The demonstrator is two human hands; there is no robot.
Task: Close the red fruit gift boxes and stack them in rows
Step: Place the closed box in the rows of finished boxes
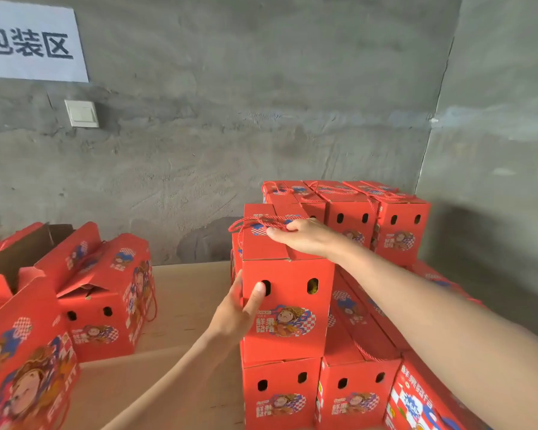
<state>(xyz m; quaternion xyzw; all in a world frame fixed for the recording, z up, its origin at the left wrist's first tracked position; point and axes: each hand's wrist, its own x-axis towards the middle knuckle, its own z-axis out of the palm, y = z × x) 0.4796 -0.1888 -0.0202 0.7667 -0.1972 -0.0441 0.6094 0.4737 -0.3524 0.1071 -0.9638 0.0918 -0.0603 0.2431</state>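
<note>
Concrete wall [261, 119], grey and rough, fills the back, with a flat tan board surface [187, 293] under everything. Can't tell if that's a desk or just the floor.

On the right is the stack of closed red cardboard fruit gift boxes [353, 395], a couple of layers deep, with a further row against the wall. Over on the left sit the open red gift boxes with their flaps up [106, 290], so there's plenty left to do.

The closed red gift box being placed [292, 318] sits on the stack's front-left corner. The left grip [236, 311] clasps its near-left edge, thumb on the front by a vent hole and fingers round the side. The right grip [305, 237] lies flat on the lid with straight fingers, holding nothing, fingertips on the twisted red rope handle [255, 223].

Looks to me like the squaring-up step: this box is shut and just getting nudged in line. Next I'd let go and grab an open one from the left, fold its flaps, and carry it over.

The left fingers are hidden behind the box. Something yellowish shows through the oval vent hole [312, 285], but I can't make it out. The stack runs off the bottom and right edges.
</note>
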